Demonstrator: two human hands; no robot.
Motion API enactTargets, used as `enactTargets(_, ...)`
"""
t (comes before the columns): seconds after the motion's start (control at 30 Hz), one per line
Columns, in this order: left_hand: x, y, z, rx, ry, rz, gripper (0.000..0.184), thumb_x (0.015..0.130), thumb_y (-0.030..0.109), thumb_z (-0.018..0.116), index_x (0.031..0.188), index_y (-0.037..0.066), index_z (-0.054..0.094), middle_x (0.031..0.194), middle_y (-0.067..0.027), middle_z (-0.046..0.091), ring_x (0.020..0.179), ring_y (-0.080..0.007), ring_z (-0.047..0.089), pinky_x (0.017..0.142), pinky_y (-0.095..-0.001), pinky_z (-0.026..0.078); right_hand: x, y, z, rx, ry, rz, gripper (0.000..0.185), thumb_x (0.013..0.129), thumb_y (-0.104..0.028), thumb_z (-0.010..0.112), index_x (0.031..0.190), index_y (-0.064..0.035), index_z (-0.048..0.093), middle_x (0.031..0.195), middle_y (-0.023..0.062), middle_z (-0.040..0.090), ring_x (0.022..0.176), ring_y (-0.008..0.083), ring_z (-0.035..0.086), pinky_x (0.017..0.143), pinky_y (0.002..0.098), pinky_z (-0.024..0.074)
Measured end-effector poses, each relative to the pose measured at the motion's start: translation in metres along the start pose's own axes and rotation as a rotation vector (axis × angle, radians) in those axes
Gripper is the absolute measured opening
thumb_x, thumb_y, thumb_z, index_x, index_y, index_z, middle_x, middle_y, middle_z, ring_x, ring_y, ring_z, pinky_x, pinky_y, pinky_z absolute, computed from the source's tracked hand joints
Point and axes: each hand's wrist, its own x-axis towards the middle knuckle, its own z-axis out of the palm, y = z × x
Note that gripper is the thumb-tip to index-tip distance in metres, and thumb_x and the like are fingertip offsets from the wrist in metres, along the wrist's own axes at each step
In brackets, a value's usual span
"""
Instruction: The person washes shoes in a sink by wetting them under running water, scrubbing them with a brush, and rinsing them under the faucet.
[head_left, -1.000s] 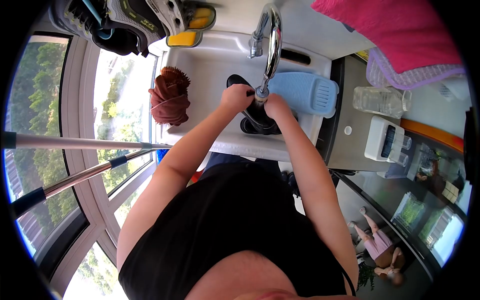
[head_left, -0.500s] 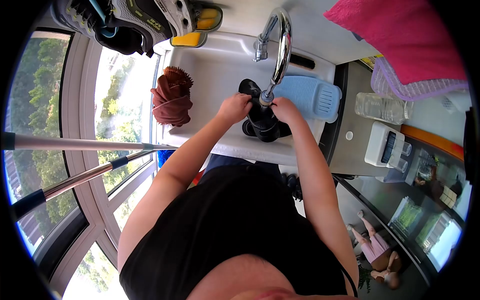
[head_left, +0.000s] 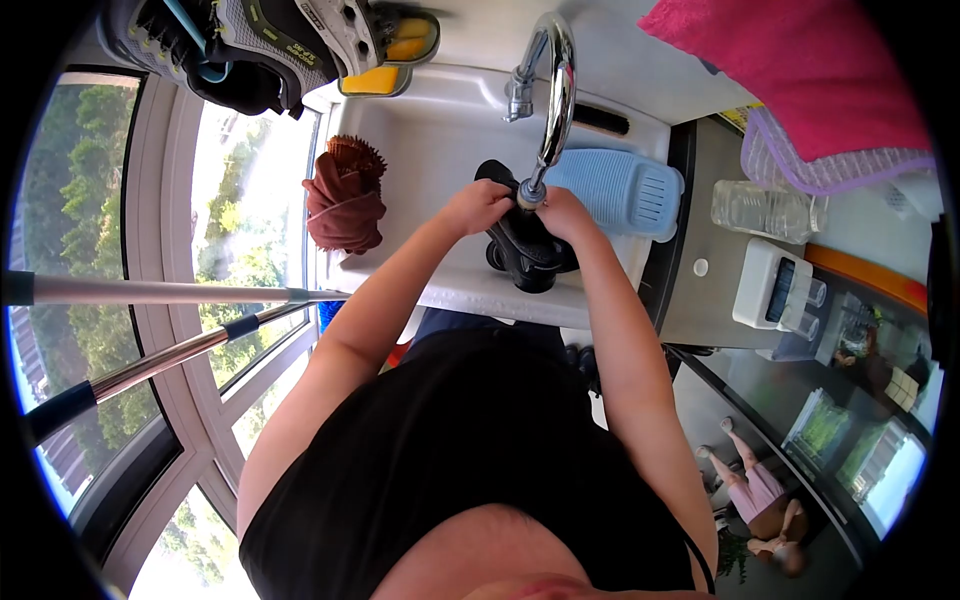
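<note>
Under the chrome faucet [head_left: 558, 110], a black shoe [head_left: 522, 240] is held over the white sink [head_left: 420, 130]. My left hand [head_left: 482, 207] grips its left edge with closed fingers. On the other edge, close beside the faucet's tip, my right hand [head_left: 563, 214] is closed on the same shoe, its fingertips partly hidden. Another dark shoe [head_left: 567, 258] shows partly beneath the held one. A light blue washboard [head_left: 615, 190] lies in the sink to the right of my hands.
A brown cloth [head_left: 345, 205] sits at the sink's left side, a black brush [head_left: 602, 120] at its back. Sneakers [head_left: 270, 50] hang at upper left. Two poles [head_left: 170, 291] cross the left. A plastic bottle [head_left: 765, 210] lies on the right counter. A person [head_left: 765, 500] is at lower right.
Over the last second, both hands and the held shoe have shifted slightly right in view, along with the faucet and sink. The shoe has tilted, its lower end now nearer my body.
</note>
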Motion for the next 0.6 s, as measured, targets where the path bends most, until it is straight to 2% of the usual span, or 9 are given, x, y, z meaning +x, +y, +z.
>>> enactTargets(0.13, -0.007, 0.005, -0.004, 0.079, -0.057, -0.115, 0.031, 0.091, 0.030, 0.064, 0.088, -0.001, 0.064, 0.090, -0.0176, 0.065, 0.082, -0.0317, 0.065, 0.075, -0.0413, 0.052, -0.006, -0.004, -0.001, 0.079, 0.004, 0.018, 0.026, 0.090, -0.025, 0.061, 0.104, -0.0051, 0.071, 0.093, 0.0222, 0.070, 0.091, 0.0394, 0.068, 0.080, 0.0436, 0.0524)
enactTargets(0.2, -0.016, 0.002, 0.005, 0.189, 0.169, -0.121, 0.045, 0.086, 0.043, 0.070, 0.098, 0.000, 0.063, 0.096, -0.0178, 0.067, 0.080, -0.0321, 0.067, 0.078, -0.0395, 0.053, -0.005, -0.009, -0.001, 0.161, -0.005, 0.128, 0.027, 0.091, -0.027, 0.061, 0.103, -0.0041, 0.071, 0.090, 0.0222, 0.070, 0.087, 0.0386, 0.069, 0.076, 0.0434, 0.0526)
enactTargets(0.23, -0.020, 0.001, 0.007, 0.190, 0.167, -0.121, 0.045, 0.086, 0.043, 0.070, 0.098, 0.000, 0.063, 0.096, -0.0178, 0.067, 0.080, -0.0321, 0.067, 0.078, -0.0395, 0.053, -0.004, -0.011, 0.000, 0.241, -0.014, 0.238, 0.029, 0.091, -0.029, 0.061, 0.102, -0.0032, 0.071, 0.086, 0.0222, 0.070, 0.082, 0.0377, 0.070, 0.073, 0.0431, 0.0528)
enactTargets(0.3, -0.028, 0.001, 0.011, 0.293, 0.176, -0.319, 0.066, 0.080, 0.051, 0.072, 0.118, -0.001, 0.059, 0.103, -0.0195, 0.068, 0.078, -0.0319, 0.070, 0.074, -0.0375, 0.056, -0.006, -0.013, 0.007, 0.266, 0.055, 0.228, 0.031, 0.091, -0.030, 0.062, 0.101, -0.0022, 0.071, 0.083, 0.0221, 0.070, 0.078, 0.0367, 0.070, 0.070, 0.0426, 0.0525)
enactTargets(0.33, -0.031, 0.016, 0.004, 0.293, 0.174, -0.320, 0.066, 0.080, 0.051, 0.072, 0.118, -0.001, 0.059, 0.103, -0.0195, 0.068, 0.078, -0.0319, 0.070, 0.074, -0.0375, 0.056, -0.007, -0.013, 0.010, 0.288, 0.125, 0.215, 0.032, 0.091, -0.031, 0.063, 0.100, -0.0013, 0.071, 0.080, 0.0219, 0.069, 0.073, 0.0357, 0.070, 0.067, 0.0421, 0.0523)
enactTargets(0.4, -0.036, 0.044, -0.012, 0.110, -0.083, -0.597, 0.080, 0.079, 0.051, 0.070, 0.134, -0.003, 0.051, 0.110, -0.0224, 0.068, 0.078, -0.0314, 0.072, 0.068, -0.0361, 0.059, -0.007, -0.012, 0.016, 0.201, 0.190, 0.159, 0.033, 0.091, -0.032, 0.063, 0.100, -0.0013, 0.071, 0.080, 0.0218, 0.069, 0.074, 0.0363, 0.070, 0.067, 0.0425, 0.0523)
enactTargets(0.5, -0.028, 0.033, -0.010, 0.105, -0.179, -0.579, 0.086, 0.080, 0.045, 0.066, 0.144, -0.006, 0.041, 0.112, -0.0239, 0.067, 0.071, -0.0295, 0.072, 0.061, -0.0365, 0.060, -0.011, -0.019, 0.011, 0.165, 0.203, 0.161, 0.033, 0.091, -0.032, 0.063, 0.101, -0.0017, 0.071, 0.083, 0.0224, 0.070, 0.079, 0.0388, 0.069, 0.070, 0.0440, 0.0522)
enactTargets(0.57, -0.029, 0.037, -0.009, 0.137, -0.166, -0.554, 0.084, 0.080, 0.044, 0.064, 0.144, -0.006, 0.042, 0.109, -0.0232, 0.068, 0.068, -0.0288, 0.071, 0.061, -0.0365, 0.059, -0.010, -0.019, 0.008, 0.217, 0.153, 0.221, 0.032, 0.091, -0.031, 0.062, 0.101, -0.0021, 0.071, 0.085, 0.0230, 0.070, 0.084, 0.0406, 0.068, 0.072, 0.0451, 0.0521)
enactTargets(0.6, -0.031, 0.041, -0.008, 0.168, -0.158, -0.529, 0.082, 0.081, 0.043, 0.063, 0.143, -0.006, 0.042, 0.107, -0.0226, 0.068, 0.066, -0.0281, 0.071, 0.061, -0.0365, 0.059, -0.009, -0.014, 0.010, 0.214, 0.212, 0.153, 0.031, 0.091, -0.029, 0.061, 0.103, -0.0021, 0.071, 0.088, 0.0231, 0.070, 0.087, 0.0418, 0.067, 0.075, 0.0456, 0.0518)
